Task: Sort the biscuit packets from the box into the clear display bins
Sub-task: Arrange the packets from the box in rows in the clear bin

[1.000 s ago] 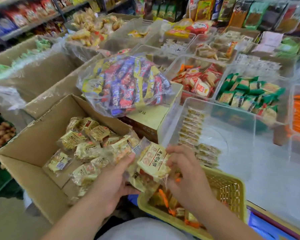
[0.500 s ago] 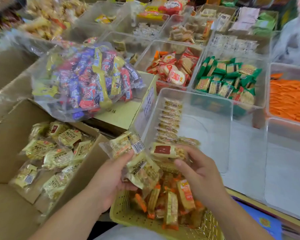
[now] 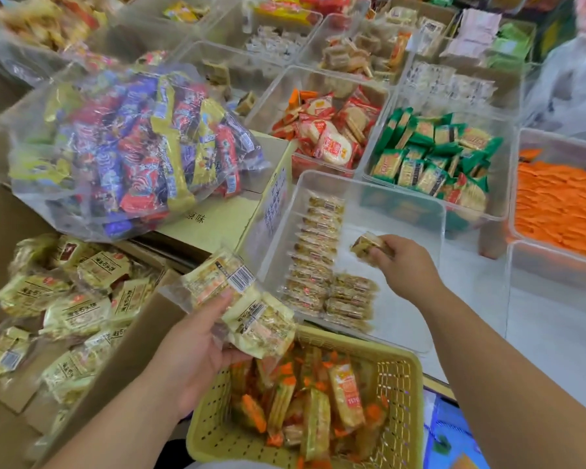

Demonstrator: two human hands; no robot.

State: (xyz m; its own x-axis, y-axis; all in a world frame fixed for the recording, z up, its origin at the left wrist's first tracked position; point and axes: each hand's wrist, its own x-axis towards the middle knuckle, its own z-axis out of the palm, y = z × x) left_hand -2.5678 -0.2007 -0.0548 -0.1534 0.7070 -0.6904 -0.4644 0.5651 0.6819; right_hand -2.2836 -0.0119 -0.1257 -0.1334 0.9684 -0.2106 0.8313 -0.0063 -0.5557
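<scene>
A cardboard box (image 3: 122,360) at lower left holds several pale yellow biscuit packets (image 3: 71,313). My left hand (image 3: 197,353) grips a small bunch of these packets (image 3: 247,309) above the box's right edge. My right hand (image 3: 403,265) pinches one biscuit packet (image 3: 366,247) inside the nearest clear bin (image 3: 416,204), above its bare floor. A row of the same packets (image 3: 318,252) stands along that bin's left side, with a few more stacked at its near end.
A yellow mesh basket (image 3: 400,377) of orange-trimmed packets sits right below my hands. A clear bag of mixed sweets (image 3: 129,147) lies on a closed carton behind the box. Beyond stand bins of red (image 3: 325,130), green (image 3: 433,157) and orange (image 3: 562,208) snacks.
My right hand has moved forward and right, carrying one packet from near my left hand into the clear bin. The left hand stays in place with its bunch.
</scene>
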